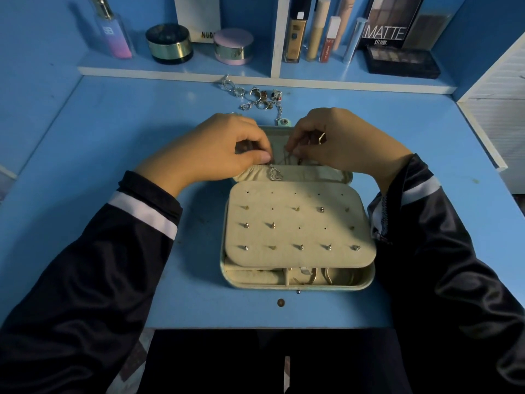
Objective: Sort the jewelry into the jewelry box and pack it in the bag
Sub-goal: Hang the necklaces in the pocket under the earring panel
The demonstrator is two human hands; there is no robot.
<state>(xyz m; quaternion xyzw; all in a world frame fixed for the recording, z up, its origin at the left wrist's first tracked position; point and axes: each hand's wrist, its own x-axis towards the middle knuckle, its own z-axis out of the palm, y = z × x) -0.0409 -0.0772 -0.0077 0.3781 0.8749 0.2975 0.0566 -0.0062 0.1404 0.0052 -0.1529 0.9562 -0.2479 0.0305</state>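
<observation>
An open cream jewelry box [366, 284] lies on the blue desk in front of me. A padded earring panel [298, 231] with several studs covers its lower tray. Over the lid's inner pocket [309, 173], my left hand [218, 146] and my right hand [338, 140] each pinch a thin silver necklace chain [287, 156]. Its heart pendant [275, 174] hangs down onto the gathered pocket edge. A cluster of loose rings [252, 96] and a short chain with a round charm [281, 116] lie on the desk behind the box.
A low shelf [176, 70] at the back carries a perfume bottle [112, 32], two round jars [170, 44], tubes of makeup [315, 29] and eyeshadow palettes [402, 62]. A white slatted unit [494, 109] stands at the right. A small brown round thing [281, 302] lies near the desk's front edge.
</observation>
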